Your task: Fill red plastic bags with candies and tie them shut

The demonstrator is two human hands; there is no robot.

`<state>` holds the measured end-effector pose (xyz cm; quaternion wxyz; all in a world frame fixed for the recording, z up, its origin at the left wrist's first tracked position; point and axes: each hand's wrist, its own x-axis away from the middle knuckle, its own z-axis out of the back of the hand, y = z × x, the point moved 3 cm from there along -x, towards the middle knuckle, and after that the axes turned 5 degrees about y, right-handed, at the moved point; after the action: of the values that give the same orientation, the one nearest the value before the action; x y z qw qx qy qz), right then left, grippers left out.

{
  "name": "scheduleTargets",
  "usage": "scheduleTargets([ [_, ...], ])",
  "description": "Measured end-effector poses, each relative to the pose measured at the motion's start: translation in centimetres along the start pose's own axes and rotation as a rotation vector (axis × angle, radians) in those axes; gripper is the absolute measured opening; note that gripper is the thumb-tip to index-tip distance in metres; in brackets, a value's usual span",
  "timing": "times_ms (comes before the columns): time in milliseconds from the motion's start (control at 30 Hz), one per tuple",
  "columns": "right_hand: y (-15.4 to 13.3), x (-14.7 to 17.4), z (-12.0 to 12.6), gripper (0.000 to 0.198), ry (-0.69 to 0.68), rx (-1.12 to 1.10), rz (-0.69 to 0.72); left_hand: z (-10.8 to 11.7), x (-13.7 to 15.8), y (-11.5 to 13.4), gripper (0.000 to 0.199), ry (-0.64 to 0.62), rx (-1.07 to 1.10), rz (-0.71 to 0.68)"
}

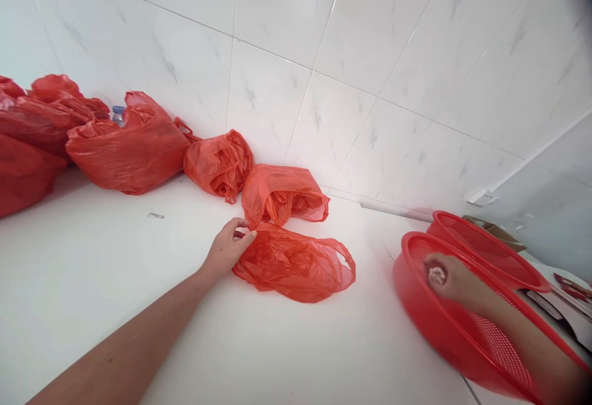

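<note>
At six o'clock, a red bag (pixel 296 266) is being pinched by the left hand (pixel 230 243), ideally mouth wide. At four o'clock, a pale lump (pixel 437 276) is being gripped by the right hand (pixel 449 274).

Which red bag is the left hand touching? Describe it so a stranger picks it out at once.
On the white tabletop below the tiled wall, red bags line the wall's foot. In front of the row's rightmost bag lies the loose red bag, its left end at the left hand. Unlike its neighbours, it sits forward of the row, spread low, with a handle loop at its right end.
</note>
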<state>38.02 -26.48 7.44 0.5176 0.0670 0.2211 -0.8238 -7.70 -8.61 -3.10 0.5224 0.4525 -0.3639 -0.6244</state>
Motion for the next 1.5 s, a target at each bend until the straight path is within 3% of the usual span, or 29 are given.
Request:
scheduleTargets([
  [133,-5.8,-0.6,1.3,0.039,0.043,-0.139,0.165,-0.2,0.1,0.1,0.038,-0.027,-0.002,0.022],
  [200,-9.9,0.4,0.4,0.042,-0.091,-0.254,0.254,-0.3,0.2,0.2,0.038,-0.035,0.01,0.011],
  [367,-19.9,4.3,-4.8,0.043,-0.445,-0.401,0.558,-0.3,0.2,0.1,0.036,-0.036,0.029,-0.027],
  [533,-24.3,5.2,-10.4,0.04,-0.535,-0.391,0.608,-0.4,0.3,0.2,0.034,-0.061,0.009,-0.062],
  [767,-24.0,3.6,-15.2,0.044,-0.396,-0.424,0.361,-0.9,0.2,-0.2,0.041,-0.114,-0.033,-0.104],
  [867,-23.0,3.2,-16.5,0.056,-0.309,-0.399,0.206,-1.2,0.0,-0.7,0.047,-0.141,-0.018,-0.109],
  [967,-22.2,3.2,-16.9,0.062,-0.236,-0.387,0.156,-1.3,0.0,-1.0,0.049,-0.174,-0.02,-0.106],
  [1233,-19.2,4.9,-14.4,0.05,-0.223,-0.363,0.27,-1.1,0.2,-0.9,0.048,-0.183,-0.025,-0.066],
  [1300,-18.5,5.9,-14.0,0.042,-0.242,-0.299,0.376,-1.1,0.2,-0.9,0.049,-0.18,-0.035,-0.064],
  [1400,-18.2,7.5,-13.8,0.014,-0.245,-0.217,0.575,-1.1,0.2,-0.8,0.048,-0.18,-0.052,-0.065],
  [1500,-18.5,8.5,-13.2,0.02,-0.232,-0.223,0.695,-1.1,0.3,-0.7,0.045,-0.188,-0.054,-0.069],
])
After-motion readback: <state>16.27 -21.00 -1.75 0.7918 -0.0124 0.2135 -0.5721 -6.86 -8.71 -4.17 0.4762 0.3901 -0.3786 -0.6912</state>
